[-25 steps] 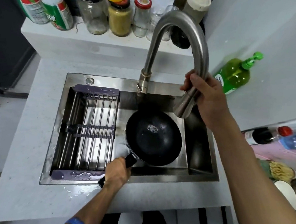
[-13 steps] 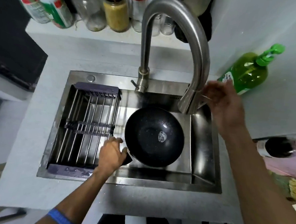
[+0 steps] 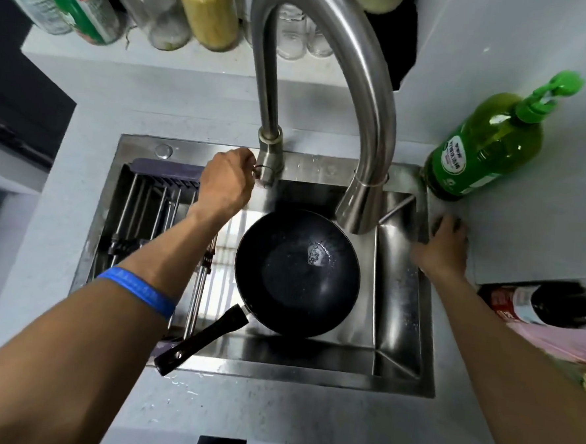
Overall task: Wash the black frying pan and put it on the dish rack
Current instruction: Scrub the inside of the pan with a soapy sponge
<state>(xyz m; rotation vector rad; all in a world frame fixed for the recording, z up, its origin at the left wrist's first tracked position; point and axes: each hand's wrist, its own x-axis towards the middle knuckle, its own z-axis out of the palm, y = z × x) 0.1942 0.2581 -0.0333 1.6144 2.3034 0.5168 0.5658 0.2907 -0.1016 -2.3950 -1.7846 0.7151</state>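
Observation:
The black frying pan [image 3: 297,273] lies in the steel sink [image 3: 401,331] under the tall curved faucet [image 3: 366,123], a little foamy water in its bowl. Its black handle [image 3: 202,340] points to the front left and rests over the sink's front rim, with no hand on it. My left hand [image 3: 225,180] is at the faucet's base, fingers closed on the small lever. My right hand [image 3: 442,246] rests flat on the sink's right rim, fingers spread, holding nothing. The dish rack [image 3: 141,212] fills the sink's left part, partly hidden by my left forearm.
A green dish-soap pump bottle [image 3: 485,147] stands on the counter right of the sink. Jars and bottles [image 3: 208,10] line the shelf behind the faucet. A dark bottle [image 3: 540,302] lies at the right edge. Water drops sit on the front counter [image 3: 185,387].
My left hand let go of the pan's handle and rose to the faucet lever. My right hand left the spout and dropped onto the sink's right rim. The camera moved closer.

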